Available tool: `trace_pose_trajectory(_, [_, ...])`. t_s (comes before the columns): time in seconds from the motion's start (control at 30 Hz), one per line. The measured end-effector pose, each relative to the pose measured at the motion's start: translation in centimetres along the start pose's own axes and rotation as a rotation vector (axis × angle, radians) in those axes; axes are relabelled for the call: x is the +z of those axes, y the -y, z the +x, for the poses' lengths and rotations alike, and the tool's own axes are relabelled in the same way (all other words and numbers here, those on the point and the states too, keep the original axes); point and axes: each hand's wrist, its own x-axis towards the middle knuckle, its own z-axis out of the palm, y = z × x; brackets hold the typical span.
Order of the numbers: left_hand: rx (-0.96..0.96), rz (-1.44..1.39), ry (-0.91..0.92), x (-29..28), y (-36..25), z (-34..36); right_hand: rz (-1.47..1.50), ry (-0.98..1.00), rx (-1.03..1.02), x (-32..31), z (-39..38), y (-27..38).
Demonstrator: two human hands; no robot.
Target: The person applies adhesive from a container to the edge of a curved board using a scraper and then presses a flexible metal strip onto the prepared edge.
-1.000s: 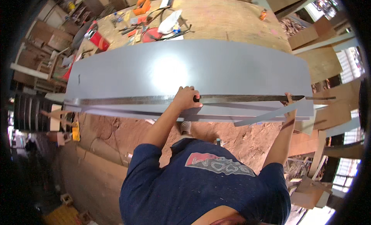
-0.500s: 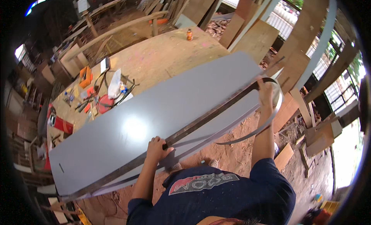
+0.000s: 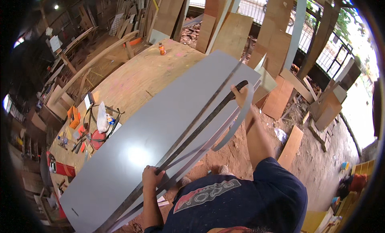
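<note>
A long grey panel point(image 3: 112, 181) with a glare spot lies diagonally over the wooden worktable's near side, another panel edge showing along its right. My left hand point(image 3: 151, 177) is closed around a long dark flexible strip point(image 3: 194, 137) near the panel's lower middle. My right hand point(image 3: 240, 96) grips the same strip toward the upper right, where it bends over into a grey loop point(image 3: 230, 131) hanging beside my forearm. A second narrow dark strip point(image 3: 215, 96) runs along the panel, just left of the gripped one and apart from it at the top.
The worktable point(image 3: 132, 84) holds an orange bin point(image 3: 73, 117), white bag point(image 3: 102, 117), small bottle point(image 3: 162, 49), red container point(image 3: 64, 169) and scattered tools. Leaning boards point(image 3: 230, 32) line the back and right. A loose board point(image 3: 289, 147) lies on the dirt floor.
My view has turned rightward, so the panel appears steeper. My right hand has drawn the gripped strip away from the second strip, opening a gap between them. My left hand keeps its hold.
</note>
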Motion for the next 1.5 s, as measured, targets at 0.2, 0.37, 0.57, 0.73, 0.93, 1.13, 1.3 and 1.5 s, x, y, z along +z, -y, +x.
trace_pose_trajectory(0.2, [-0.047, 0.048, 0.046, -2.0, 0.6, -0.7, 0.058, 0.026, 0.060, 0.3, 0.1, 0.0])
trace_pose_trajectory(0.37, [-0.055, 0.107, 0.058, -2.6, 3.0, -2.5, -0.004, 0.030, 0.191, -0.6, -2.2, 5.4])
trace_pose_trajectory(0.57, [-0.048, 0.127, 0.053, -2.4, 4.8, -3.9, -0.085, 0.087, 0.292, 2.1, -2.1, 1.5])
trace_pose_trajectory(0.73, [-0.102, 0.177, 0.091, -2.9, 3.7, -3.8, 0.150, 0.100, 0.498, 5.0, -2.8, 0.2])
trace_pose_trajectory(0.93, [-0.038, 0.184, 0.131, -3.3, 3.6, -3.5, 0.471, 0.228, 0.614, 9.6, -6.1, -1.8])
trace_pose_trajectory(1.13, [-0.086, 0.124, 0.155, -3.4, 3.9, -3.7, 0.175, 0.557, 0.467, 12.1, -8.1, -2.1])
trace_pose_trajectory(1.3, [-0.134, 0.113, 0.138, -4.1, 3.1, -4.4, 0.497, 0.860, 0.667, 12.7, -12.0, -0.8])
trace_pose_trajectory(1.5, [-0.166, 0.111, 0.047, -4.8, 3.4, -5.8, 0.462, 0.963, 0.545, 12.1, -12.5, -2.2])
